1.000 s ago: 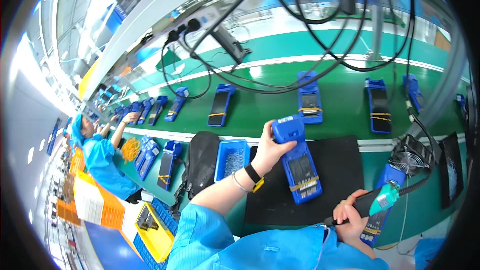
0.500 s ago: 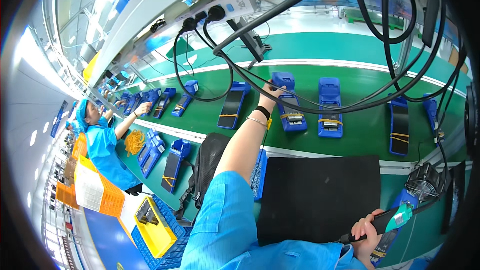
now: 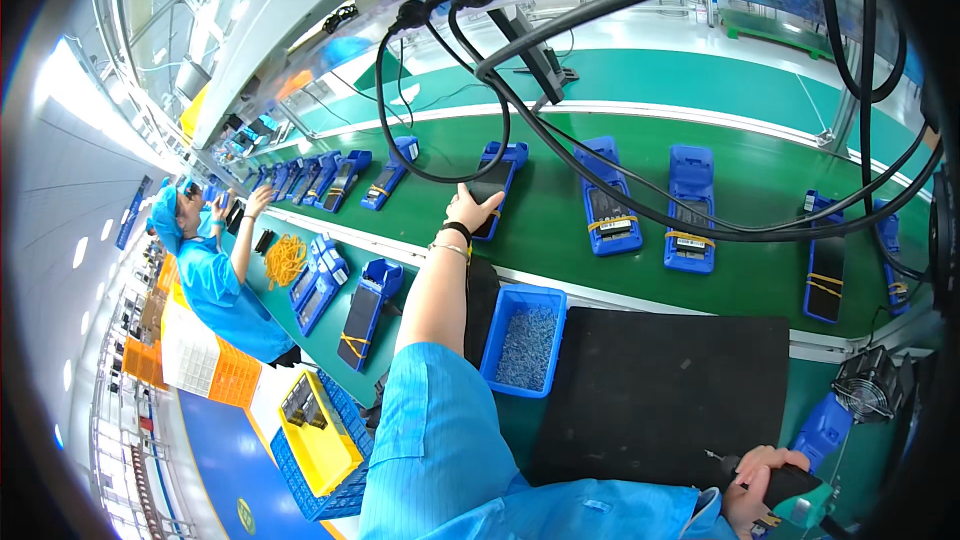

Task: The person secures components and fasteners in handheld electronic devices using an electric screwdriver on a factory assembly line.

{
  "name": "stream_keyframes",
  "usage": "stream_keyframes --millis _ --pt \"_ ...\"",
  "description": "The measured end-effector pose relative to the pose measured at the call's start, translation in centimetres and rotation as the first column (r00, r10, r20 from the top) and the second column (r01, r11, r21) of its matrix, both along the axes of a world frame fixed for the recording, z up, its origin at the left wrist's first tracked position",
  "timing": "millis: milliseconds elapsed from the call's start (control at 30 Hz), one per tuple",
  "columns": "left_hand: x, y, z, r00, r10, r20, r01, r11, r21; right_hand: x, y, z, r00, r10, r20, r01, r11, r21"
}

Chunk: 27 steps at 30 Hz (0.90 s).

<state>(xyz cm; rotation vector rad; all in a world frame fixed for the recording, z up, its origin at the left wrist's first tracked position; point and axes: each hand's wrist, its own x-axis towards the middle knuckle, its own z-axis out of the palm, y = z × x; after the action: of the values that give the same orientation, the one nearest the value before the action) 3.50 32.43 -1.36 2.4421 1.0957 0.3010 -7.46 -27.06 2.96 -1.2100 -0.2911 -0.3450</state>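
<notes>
My left hand [image 3: 472,210] reaches across to the green conveyor and grips the near left side of a blue handheld terminal [image 3: 502,172] with a black screen. The fingers partly cover the terminal. At the lower right my right hand [image 3: 757,485] is wrapped around an electric screwdriver [image 3: 790,482] with a black grip and a teal section. Its thin bit points left, over the black work mat [image 3: 660,390]. Beside that hand lies another blue terminal [image 3: 824,428], partly hidden. Two terminals, a left one [image 3: 610,202] and a right one [image 3: 690,205], lie on the belt with yellow rubber bands around them.
A blue bin of small screws [image 3: 525,345] stands left of the mat. Black cables [image 3: 640,202] loop over the belt. A small fan [image 3: 862,385] sits at the right. Leftward are yellow rubber bands [image 3: 286,260], a yellow tray [image 3: 325,445] and a co-worker in blue [image 3: 225,290].
My left hand has left one banded terminal and moved left onto the black-screened one. My right hand still holds the screwdriver, now lower in view. The view has shifted, showing more of the screw bin.
</notes>
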Motion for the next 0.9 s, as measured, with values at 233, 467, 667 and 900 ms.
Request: stream_keyframes --millis 233,467,667,900 --pt "2.1 -4.2 2.0 0.985 0.045 -0.167 -0.013 0.982 0.186 -0.7 -0.4 0.4 0.99 0.046 -0.133 -0.042 0.999 0.033" --pt "0.6 -7.4 6.9 0.993 -0.088 -0.083 0.115 0.894 0.433 -1.4 -0.8 0.6 0.983 0.123 -0.134 -0.127 0.992 -0.025" --pt "-5.6 -13.1 9.4 0.962 -0.268 0.047 0.231 0.897 0.377 -1.6 -0.2 1.0 0.971 0.094 -0.218 -0.067 0.989 0.129" --pt "-15.5 -24.8 11.3 0.778 -0.33 0.535 0.621 0.528 -0.579 -1.3 -0.6 0.8 0.996 0.05 -0.075 -0.037 0.984 0.172"
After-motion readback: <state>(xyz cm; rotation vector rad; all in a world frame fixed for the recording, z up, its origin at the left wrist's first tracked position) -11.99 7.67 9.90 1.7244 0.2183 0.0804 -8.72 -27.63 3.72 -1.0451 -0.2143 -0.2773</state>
